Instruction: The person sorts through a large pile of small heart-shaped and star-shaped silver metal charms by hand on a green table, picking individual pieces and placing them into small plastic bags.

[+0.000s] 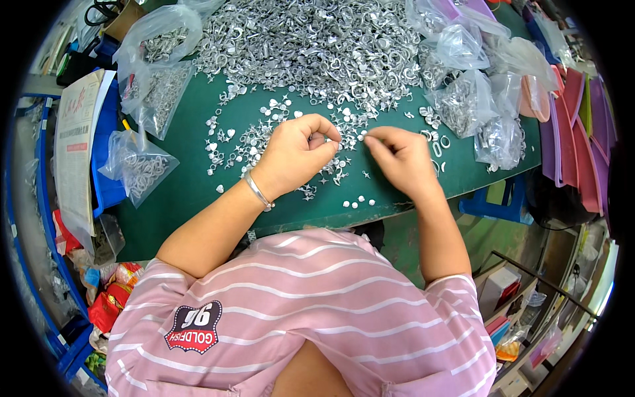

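On the green tabletop point(169, 205), small silver metal pieces point(248, 142), among them round, heart-shaped and star-shaped ones, lie scattered around my left hand point(297, 153). Its thumb and index finger pinch together over them; what they hold is too small to make out. A short gap to the right, my right hand point(405, 162) has its thumb and fingertips together at a small silver piece point(362, 135). A few small round pieces point(357, 202) lie apart near the front edge. Beside my right hand sit larger ring-like and oval pieces point(436, 149).
A big heap of silver metal pieces point(311, 46) covers the far side. Clear plastic bags of pieces stand left point(142, 165) and right point(463, 102). A blue bin point(112, 159) with a newspaper point(76, 132) is at left, pink and purple trays point(575, 132) at right, a blue stool point(496, 205) below.
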Motion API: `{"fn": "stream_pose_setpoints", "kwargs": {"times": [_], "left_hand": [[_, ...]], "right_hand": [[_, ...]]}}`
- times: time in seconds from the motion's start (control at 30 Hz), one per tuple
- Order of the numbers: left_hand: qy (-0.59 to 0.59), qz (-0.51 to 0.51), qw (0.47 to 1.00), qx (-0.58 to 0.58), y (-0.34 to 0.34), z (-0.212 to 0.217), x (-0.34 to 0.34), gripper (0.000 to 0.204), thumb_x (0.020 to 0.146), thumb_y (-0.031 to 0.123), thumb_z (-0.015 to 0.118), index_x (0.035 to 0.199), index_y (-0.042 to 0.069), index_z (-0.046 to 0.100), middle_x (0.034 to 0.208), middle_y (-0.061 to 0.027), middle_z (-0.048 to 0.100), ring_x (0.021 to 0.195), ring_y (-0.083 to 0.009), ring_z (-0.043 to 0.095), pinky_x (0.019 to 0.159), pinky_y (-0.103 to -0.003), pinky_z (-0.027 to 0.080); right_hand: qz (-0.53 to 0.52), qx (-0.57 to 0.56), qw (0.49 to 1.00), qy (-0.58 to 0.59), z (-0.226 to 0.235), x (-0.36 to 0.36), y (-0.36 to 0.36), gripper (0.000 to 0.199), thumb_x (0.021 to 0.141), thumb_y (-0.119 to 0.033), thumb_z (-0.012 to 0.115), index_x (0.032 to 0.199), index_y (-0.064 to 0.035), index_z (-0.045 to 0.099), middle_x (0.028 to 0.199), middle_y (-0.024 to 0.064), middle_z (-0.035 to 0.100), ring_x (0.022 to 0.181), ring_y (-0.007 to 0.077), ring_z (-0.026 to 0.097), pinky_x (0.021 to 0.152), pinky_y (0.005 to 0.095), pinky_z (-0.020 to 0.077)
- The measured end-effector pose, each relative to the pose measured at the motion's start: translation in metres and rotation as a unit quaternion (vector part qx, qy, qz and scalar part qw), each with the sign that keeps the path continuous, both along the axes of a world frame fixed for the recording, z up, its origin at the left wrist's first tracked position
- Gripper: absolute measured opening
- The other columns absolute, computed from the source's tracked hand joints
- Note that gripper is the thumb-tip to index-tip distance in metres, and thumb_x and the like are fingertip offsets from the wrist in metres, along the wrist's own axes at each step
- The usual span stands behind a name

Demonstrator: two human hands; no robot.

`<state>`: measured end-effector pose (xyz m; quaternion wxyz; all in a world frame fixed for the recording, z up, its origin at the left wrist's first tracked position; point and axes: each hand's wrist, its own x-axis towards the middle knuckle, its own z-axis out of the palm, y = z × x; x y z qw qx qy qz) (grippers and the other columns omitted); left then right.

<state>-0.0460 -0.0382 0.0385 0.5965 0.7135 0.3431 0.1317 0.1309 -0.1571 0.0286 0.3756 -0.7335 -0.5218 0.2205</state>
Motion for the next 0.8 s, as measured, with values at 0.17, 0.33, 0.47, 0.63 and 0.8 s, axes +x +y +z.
{"fn": "stream_pose_setpoints", "kwargs": {"times": [0.17,0.33,0.47,0.63,0.8], "left_hand": [[0.016,-0.013,0.999,0.044,-0.001,-0.001,-0.003,0.011,0.080,0.008,0.069,0.090,0.004,0.069,0.060,0.0062,0.046,0.056,-0.0020,0.039,0.051,-0.021,0.035],[0.022,-0.014,0.995,0.093,-0.001,-0.003,-0.004,0.011,0.081,0.007,0.067,0.091,0.005,0.070,0.063,0.0016,0.055,0.055,-0.0059,0.048,0.053,-0.023,0.041],[-0.068,-0.064,0.943,0.320,-0.006,-0.015,0.011,0.011,0.080,0.007,0.067,0.090,0.010,0.071,0.078,-0.0088,0.064,0.064,-0.0255,0.062,0.059,-0.034,0.051],[-0.010,-0.122,0.902,0.415,-0.002,-0.023,0.027,0.010,0.076,0.007,0.067,0.085,0.010,0.069,0.076,-0.0072,0.059,0.071,-0.0267,0.063,0.061,-0.038,0.052],[0.018,-0.176,0.873,0.455,-0.001,-0.021,0.036,0.010,0.073,0.005,0.066,0.082,0.008,0.068,0.076,-0.0077,0.057,0.071,-0.0281,0.062,0.062,-0.038,0.052]], "right_hand": [[0.054,0.010,0.977,-0.205,-0.003,-0.007,0.002,0.009,0.081,-0.014,0.067,0.088,-0.0111,0.071,0.077,0.0095,0.067,0.070,0.0289,0.066,0.061,0.0389,0.0525],[0.077,0.025,0.980,-0.179,0.000,-0.003,-0.003,0.007,0.081,-0.014,0.068,0.087,-0.0109,0.070,0.074,0.0075,0.065,0.067,0.0270,0.064,0.059,0.0384,0.0513],[0.052,-0.010,0.999,0.005,-0.001,0.001,-0.005,0.005,0.085,-0.012,0.066,0.085,-0.0062,0.067,0.067,0.0015,0.062,0.058,0.0143,0.058,0.053,0.0290,0.0459],[-0.010,0.063,0.817,0.573,0.006,0.027,-0.008,0.005,0.084,-0.002,0.059,0.089,-0.0031,0.059,0.066,-0.0007,0.054,0.051,0.0038,0.038,0.043,0.0211,0.0257],[-0.017,0.017,1.000,-0.010,-0.005,0.004,0.003,0.010,0.083,-0.011,0.065,0.089,-0.0034,0.069,0.073,0.0085,0.065,0.061,0.0200,0.060,0.056,0.0310,0.0469]]}}
